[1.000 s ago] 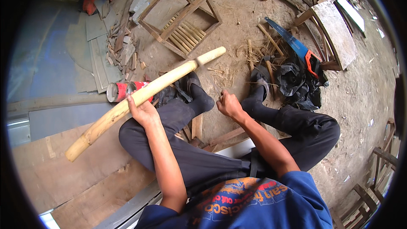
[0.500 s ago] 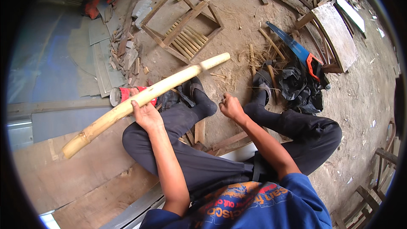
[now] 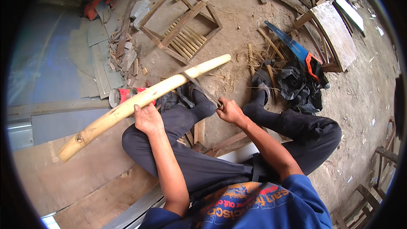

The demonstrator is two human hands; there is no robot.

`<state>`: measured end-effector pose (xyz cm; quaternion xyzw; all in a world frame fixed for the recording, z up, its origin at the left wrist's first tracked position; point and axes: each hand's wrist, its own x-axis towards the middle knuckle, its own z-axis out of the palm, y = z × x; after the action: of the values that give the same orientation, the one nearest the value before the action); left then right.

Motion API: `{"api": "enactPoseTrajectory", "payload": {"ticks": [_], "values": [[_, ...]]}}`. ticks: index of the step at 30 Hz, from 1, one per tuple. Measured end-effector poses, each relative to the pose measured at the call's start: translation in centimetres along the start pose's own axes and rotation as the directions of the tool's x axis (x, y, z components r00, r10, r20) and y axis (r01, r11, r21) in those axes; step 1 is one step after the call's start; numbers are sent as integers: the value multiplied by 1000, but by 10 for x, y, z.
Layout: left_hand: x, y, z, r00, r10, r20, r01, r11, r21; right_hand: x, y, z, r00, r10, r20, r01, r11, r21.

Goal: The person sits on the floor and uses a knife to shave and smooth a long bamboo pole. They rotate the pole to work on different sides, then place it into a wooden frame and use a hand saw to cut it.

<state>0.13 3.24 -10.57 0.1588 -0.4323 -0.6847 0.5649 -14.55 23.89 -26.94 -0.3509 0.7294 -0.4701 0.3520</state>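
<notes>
A pale yellow bamboo pole slants across the view, its far right end raised beyond my left foot. My left hand is closed round it from below, near its middle, over my left knee. My right hand grips the handle end of a long, thin dark-bladed knife. The blade reaches up and left, and its tip lies against the bamboo's upper part. The handle is mostly hidden in my fist.
Ahead lies a wooden frame with bamboo slats. A blue saw with an orange handle rests beside black plastic on the right. Red cans stand behind the pole. Wood scraps and a curved panel lie about the dirt floor.
The knife's blade, blurred before, is now plain to see against the bamboo, farther down the pole. The pole has shifted slightly, its lower end moving down and left.
</notes>
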Motion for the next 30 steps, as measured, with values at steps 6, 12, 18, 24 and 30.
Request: {"api": "enactPoseTrajectory", "payload": {"ticks": [6,12,18,24,30], "values": [[-2,-2,2,998,-19,66,26,993,-119,6,25,-2,982,126,-138,-127,992,5],[-2,-4,-4,998,-9,66,20,986,-167,10,26,-1,969,107,-224,-117,993,-31],[-4,-3,-6,999,-16,-35,11,989,-149,1,11,3,988,32,-148,-46,994,-96],[-7,-3,8,993,-65,-99,52,990,-133,-1,28,-14,998,-19,-52,12,990,-138],[-5,-4,11,993,-67,-97,57,993,-107,7,18,4,974,104,-200,-111,993,-27]]}}
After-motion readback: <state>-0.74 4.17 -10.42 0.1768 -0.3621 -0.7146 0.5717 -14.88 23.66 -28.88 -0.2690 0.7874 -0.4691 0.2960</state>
